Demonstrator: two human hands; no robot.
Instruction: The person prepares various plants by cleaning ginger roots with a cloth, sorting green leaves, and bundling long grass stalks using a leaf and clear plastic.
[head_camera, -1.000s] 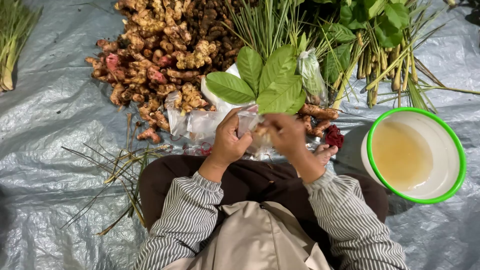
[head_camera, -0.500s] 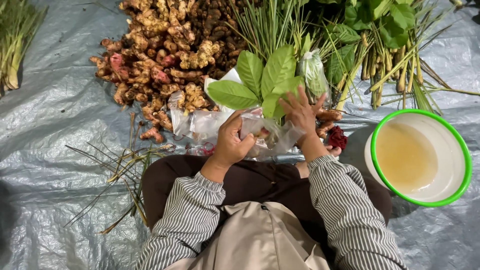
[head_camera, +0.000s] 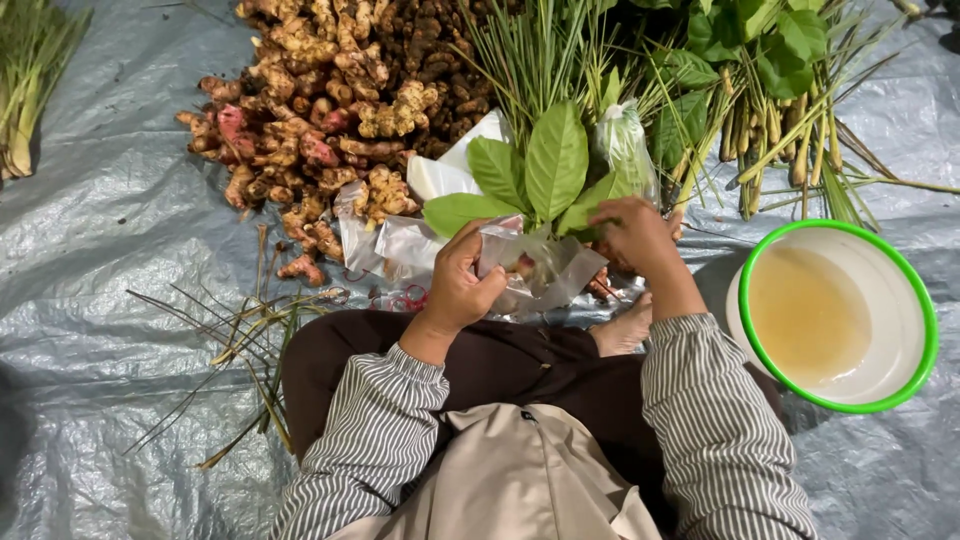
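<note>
Two bare hands are seen at work over a small clear plastic bag (head_camera: 530, 268), which is held just above the lap, near the middle of the view. The left hand (head_camera: 462, 285) is closed on the bag's left side, with the fingers curled around the plastic. The right hand (head_camera: 632, 235) is clenched around the stems of a bunch of broad green leaves (head_camera: 535, 180), which stand up out of the bag's mouth. Small reddish pieces can be made out inside the bag, though their kind cannot be told.

A grey plastic sheet (head_camera: 110, 230) is spread over the floor beneath everything. A heap of ginger-like roots (head_camera: 330, 110) lies beyond the left hand, and more clear bags (head_camera: 400, 240) are scattered just beside it. Long green stalks (head_camera: 540, 50) are laid behind the leaves. A white basin with a green rim (head_camera: 838, 315), filled with pale yellowish liquid, sits to the right, apart from the hands.
</note>
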